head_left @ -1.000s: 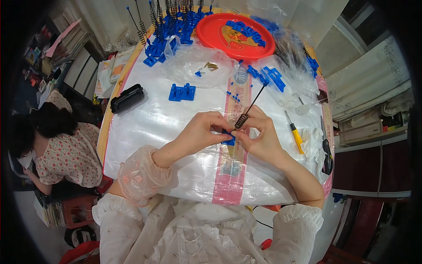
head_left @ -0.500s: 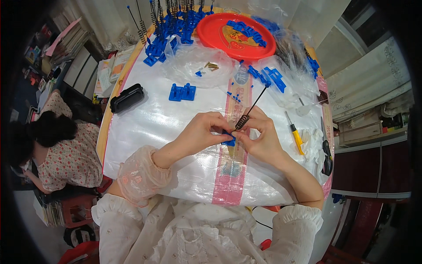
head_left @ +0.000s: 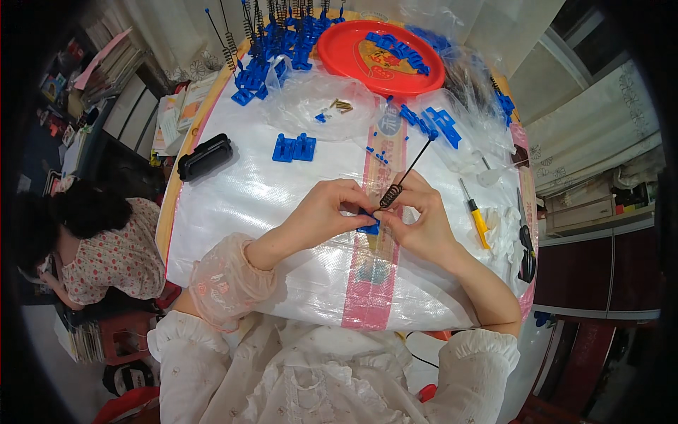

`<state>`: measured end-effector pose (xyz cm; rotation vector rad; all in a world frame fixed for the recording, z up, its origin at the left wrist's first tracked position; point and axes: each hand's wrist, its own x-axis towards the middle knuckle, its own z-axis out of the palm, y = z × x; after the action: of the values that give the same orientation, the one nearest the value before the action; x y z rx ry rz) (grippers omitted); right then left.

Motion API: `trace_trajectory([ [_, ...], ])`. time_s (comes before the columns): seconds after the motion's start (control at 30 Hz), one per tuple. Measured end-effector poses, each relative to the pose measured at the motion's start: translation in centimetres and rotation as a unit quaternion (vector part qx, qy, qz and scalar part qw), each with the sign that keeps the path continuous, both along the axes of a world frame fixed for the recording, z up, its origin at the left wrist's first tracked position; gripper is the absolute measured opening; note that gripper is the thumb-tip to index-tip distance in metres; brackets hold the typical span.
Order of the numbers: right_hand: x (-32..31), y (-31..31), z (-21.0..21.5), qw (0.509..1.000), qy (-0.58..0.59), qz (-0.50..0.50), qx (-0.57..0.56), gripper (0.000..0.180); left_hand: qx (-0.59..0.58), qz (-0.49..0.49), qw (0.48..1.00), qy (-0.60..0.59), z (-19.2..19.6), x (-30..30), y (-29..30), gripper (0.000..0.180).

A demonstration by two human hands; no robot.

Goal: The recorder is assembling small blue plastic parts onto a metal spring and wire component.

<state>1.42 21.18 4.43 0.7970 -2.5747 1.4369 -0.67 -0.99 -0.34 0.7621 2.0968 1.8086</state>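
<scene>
Two hands at frame centre: left hand (head_left: 326, 212) and right hand (head_left: 418, 220), each grip pinched shut on one small blue plastic clip (head_left: 369, 227) with a black spring-and-rod stem (head_left: 402, 177). Upper left: finished stemmed blue pieces (head_left: 272, 42) massed. Upper centre: loose clips on red round tray (head_left: 339, 49). Open white worktop (head_left: 247, 205) left of hands.

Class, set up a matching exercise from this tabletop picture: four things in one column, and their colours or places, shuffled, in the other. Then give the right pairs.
Things:
1. round tray
2. screwdriver
3. flat case
4. small plastic part

Descriptions:
A. black, near the table's left edge
B. blue, pinched between both hands
C. red, at the far side
D. yellow handle, right of the hands

Pairs: 1-C, 2-D, 3-A, 4-B
</scene>
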Motion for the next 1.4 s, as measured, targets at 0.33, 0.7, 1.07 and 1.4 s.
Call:
trace_trajectory([
  [0.33,0.02,0.04,-0.05,1.000,-0.008,-0.004,0.000,0.016,0.003,0.000,1.000,-0.004,-0.19,-0.03,-0.02,0.026],
  [0.7,0.13,-0.04,-0.12,1.000,-0.011,-0.006,-0.009,0.017,-0.013,-0.008,1.000,-0.016,0.29,0.05,-0.08,0.019],
  [1.07,0.05,0.03,-0.04,1.000,-0.004,0.001,-0.001,0.016,-0.014,-0.005,1.000,-0.011,0.17,0.07,-0.04,0.020],
  [1.4,-0.04,0.08,0.06,1.000,0.004,0.006,0.006,0.016,-0.007,-0.009,1.000,-0.016,-0.10,0.04,-0.03,0.020],
])
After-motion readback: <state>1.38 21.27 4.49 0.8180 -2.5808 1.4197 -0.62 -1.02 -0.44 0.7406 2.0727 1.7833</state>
